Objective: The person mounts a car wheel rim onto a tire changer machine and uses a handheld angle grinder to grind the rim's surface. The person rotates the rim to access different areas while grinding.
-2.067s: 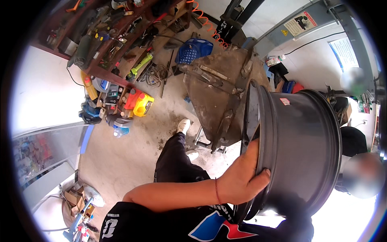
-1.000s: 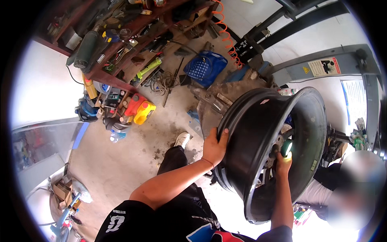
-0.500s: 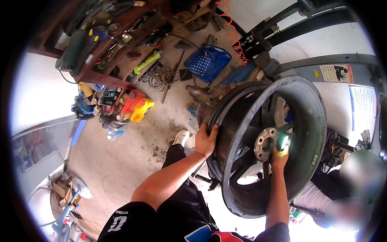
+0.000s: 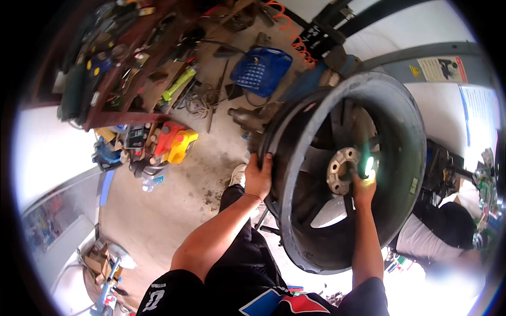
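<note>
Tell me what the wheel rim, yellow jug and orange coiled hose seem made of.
Wheel rim: probably metal, dark satin finish, bare-looking grey hub. Yellow jug: likely smooth plastic, solidly coloured. Orange coiled hose: perhaps flexible plastic, springy loops; finish unclear.

Stained floor (image 4: 153, 226), white walls (image 4: 42, 152), dark-red shelving (image 4: 126, 120) (cluttered)

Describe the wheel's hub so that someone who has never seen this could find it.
Find the big dark wheel right of centre, with the left hand at its outer edge. Look into its open face, just left of the right hand. The hub is the disc with round holes there, its pale metal standing out from the darker wheel around it.
</note>
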Demonstrator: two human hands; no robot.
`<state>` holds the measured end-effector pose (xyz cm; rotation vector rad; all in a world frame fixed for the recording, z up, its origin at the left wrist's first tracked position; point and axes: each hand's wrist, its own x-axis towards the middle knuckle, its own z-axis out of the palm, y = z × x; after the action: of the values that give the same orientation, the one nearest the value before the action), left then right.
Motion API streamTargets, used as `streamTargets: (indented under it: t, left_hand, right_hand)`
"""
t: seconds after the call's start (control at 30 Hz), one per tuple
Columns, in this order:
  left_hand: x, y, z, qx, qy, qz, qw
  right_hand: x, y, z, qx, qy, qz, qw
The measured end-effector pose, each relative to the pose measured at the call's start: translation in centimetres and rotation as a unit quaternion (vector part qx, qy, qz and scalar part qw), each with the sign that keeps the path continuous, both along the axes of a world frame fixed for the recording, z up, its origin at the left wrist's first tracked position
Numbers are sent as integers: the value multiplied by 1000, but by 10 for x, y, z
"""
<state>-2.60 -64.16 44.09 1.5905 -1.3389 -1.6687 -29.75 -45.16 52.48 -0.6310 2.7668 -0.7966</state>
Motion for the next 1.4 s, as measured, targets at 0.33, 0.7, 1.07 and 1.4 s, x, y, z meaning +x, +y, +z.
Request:
streamTargets:
  t: [0.33, 0.7, 1.07, 1.4]
  left_hand:
    - [9, 3, -40, 30, 65, -49, 996]
    - [18, -87, 141, -54, 123, -153, 979]
    - [-97, -148, 190, -372, -253, -378, 810]
    - [-83, -138, 180, -425, -207, -325, 819]
  right_hand:
    - [-3, -3, 6, 9, -33, -8, 999]
    - [27, 142, 165, 53, 249, -49, 966]
    - [67, 248, 145, -228, -107, -252, 935]
    - [51, 214, 130, -156, -51, -240, 957]
